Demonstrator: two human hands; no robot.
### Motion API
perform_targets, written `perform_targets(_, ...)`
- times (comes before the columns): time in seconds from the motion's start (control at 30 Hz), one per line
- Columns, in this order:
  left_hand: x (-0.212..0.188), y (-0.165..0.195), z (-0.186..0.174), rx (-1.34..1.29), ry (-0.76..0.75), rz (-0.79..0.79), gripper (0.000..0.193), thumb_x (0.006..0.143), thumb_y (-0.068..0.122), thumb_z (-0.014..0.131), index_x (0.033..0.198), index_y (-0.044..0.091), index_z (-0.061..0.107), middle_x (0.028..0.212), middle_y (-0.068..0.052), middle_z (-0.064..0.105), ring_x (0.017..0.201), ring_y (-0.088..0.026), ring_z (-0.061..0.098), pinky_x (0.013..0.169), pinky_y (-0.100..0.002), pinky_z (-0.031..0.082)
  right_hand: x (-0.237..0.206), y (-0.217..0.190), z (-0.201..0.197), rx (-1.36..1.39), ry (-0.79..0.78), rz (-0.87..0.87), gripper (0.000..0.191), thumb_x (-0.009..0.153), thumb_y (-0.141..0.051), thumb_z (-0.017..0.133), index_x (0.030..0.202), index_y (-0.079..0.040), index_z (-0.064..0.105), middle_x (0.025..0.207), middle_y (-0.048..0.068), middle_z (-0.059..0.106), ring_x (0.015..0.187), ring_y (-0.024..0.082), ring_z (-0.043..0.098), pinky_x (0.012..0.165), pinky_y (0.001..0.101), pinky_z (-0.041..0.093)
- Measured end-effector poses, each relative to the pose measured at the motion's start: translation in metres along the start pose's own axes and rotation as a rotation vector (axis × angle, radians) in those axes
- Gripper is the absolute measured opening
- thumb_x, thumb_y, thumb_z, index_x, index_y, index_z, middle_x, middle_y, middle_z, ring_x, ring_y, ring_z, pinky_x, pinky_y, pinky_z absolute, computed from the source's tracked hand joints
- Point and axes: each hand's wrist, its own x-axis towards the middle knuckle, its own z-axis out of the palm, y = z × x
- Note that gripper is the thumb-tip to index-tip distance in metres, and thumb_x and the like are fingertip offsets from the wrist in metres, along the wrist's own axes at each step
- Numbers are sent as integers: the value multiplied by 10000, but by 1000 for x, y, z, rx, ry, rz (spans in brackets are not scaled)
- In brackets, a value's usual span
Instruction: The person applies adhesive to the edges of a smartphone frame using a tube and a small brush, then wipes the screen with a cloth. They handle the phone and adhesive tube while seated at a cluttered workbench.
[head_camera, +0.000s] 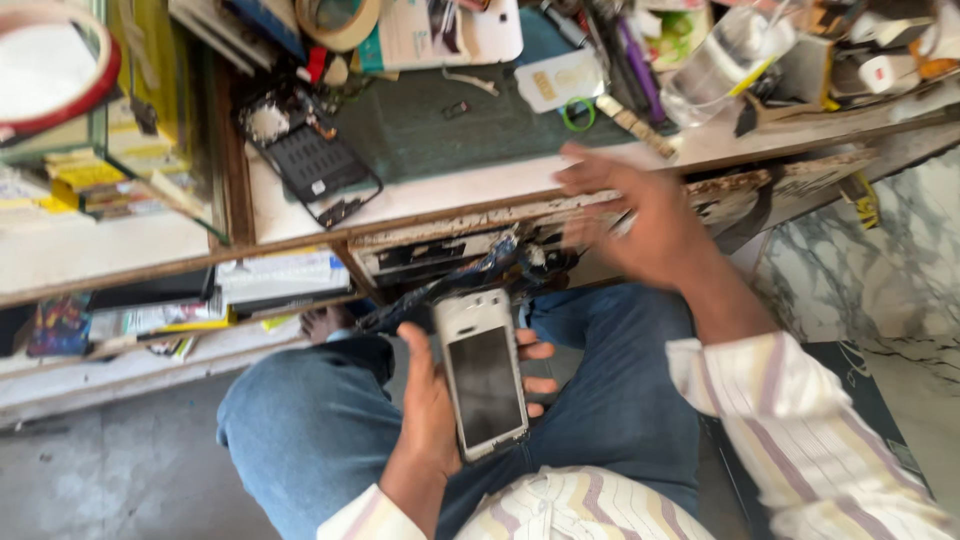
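Observation:
My left hand (432, 410) holds a white smartphone (482, 372) with a dark screen, face up, above my lap in blue jeans. My right hand (640, 215) is blurred, raised at the worn front edge of the workbench (470, 195), fingers spread, with nothing clearly in it. On the bench top to the left lies an opened dark phone frame (310, 155) beside a green mat (420, 120).
The bench back is crowded with tape rolls (338, 20), a clear plastic container (722, 60), a green ring (577, 113), cards and tools. A glass case (110, 110) stands at left, with a shelf of papers (270, 280) below. Marble floor lies at right.

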Motion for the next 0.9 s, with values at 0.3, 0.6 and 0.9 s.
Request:
perform_targets(0.3,18,18,17,342,156,-441,1313,593,979,38,1491,117,454,1233,-248,689,939,-375,753,620,-447,646,-57,-44,38,-710,-569,-616,863,832,-262,685,1582,-335,265,1631,-10,366,1516,245,312,1258,545,113)
perform_targets(0.6,14,18,11,404,58,-462,1441,633,1012,-12,1497,-37,467,1321,-283,657,1111,-357,739,798,-462,615,-78,-24,37,-471,-299,-595,986,806,-209,840,1580,-318,238,1452,30,531,1389,240,509,1272,568,226)
perform_targets(0.9,6,13,9,524,-112,415,1162,819,704,681,1635,58,164,1663,-121,319,1536,-281,345,1225,-475,359,-89,-48,43,66,-24,111,1332,658,-200,937,1633,-107,34,1354,184,639,1291,308,624,1147,486,431)
